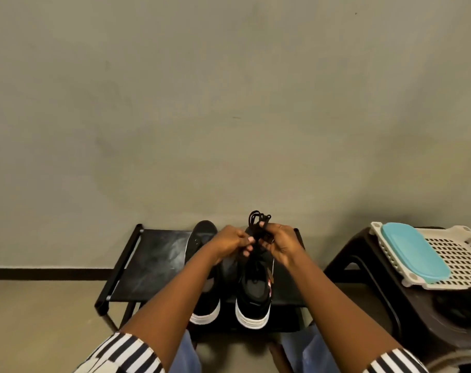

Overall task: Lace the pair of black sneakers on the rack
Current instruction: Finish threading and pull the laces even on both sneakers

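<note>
Two black sneakers with white soles stand side by side on a low black rack (151, 254) against the wall. The left sneaker (205, 305) is partly hidden by my left forearm. The right sneaker (254, 289) has its heel towards me. Above it, my right hand (280, 244) grips a bundle of black shoelace (258, 219) whose loops stick up over my fingers. My left hand (233, 242) pinches the lace strands just beside the right hand.
A dark plastic stool (369, 267) stands to the right of the rack. On it lies a cream perforated basket (460, 254) with a turquoise lid (414, 251). A bare wall rises behind, and tan floor lies at the left.
</note>
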